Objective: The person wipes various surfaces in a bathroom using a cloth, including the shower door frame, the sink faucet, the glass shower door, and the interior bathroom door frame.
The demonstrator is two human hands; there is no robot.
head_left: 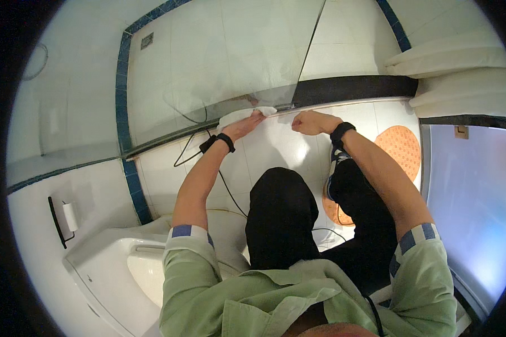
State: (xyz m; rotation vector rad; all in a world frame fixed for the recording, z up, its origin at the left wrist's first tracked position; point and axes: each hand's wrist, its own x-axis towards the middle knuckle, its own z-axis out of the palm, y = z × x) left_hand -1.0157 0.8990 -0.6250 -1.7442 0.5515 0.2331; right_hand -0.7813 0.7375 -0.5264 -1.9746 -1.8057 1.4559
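My left hand (246,124) presses a white cloth (239,115) against the bottom rail of a glass shower screen (219,62). The cloth lies along the rail, stretching left of the hand and right toward the glass door's edge. My right hand (309,122) is a closed fist resting at the same rail, just right of the cloth's end; whether it grips anything I cannot tell. Both wrists wear black bands. My black-trousered knees sit below the hands.
A white toilet (129,264) stands at the lower left, with a paper roll holder (67,216) on the wall. An orange bath mat (402,147) lies on the white tiled floor at right. A black cable (194,149) trails across the floor. White folded towels (455,59) sit at upper right.
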